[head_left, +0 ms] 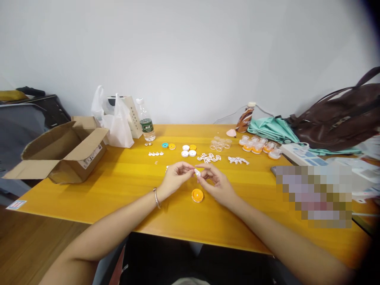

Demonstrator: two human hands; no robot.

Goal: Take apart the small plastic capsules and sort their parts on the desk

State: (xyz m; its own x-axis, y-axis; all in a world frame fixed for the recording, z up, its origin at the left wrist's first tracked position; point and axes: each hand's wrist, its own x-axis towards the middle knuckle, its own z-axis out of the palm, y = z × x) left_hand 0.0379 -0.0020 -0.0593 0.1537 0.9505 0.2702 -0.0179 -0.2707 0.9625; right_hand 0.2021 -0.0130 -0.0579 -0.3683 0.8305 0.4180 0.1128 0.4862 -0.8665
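Note:
A small white plastic piece (197, 173) is pinched between the fingertips of my left hand (177, 176) and my right hand (216, 181), above the middle of the table. Its exact kind is too small to make out. Just below the hands, an orange round cup-like part (197, 195) with a pale rim lies on the table. Beyond them are white openwork pieces (209, 158), several white and yellow discs (189, 150), and clear round covers (221, 143). A bit of something white beside my left hand is mostly hidden by it.
An open cardboard box (63, 154) stands at the left, with a white plastic bag (118, 126) and water bottle (147, 123) behind. Finished-looking clear-topped orange pieces (258, 145), a brown bottle (246, 118), a green cloth (271, 130) and a brown bag (338, 113) sit right.

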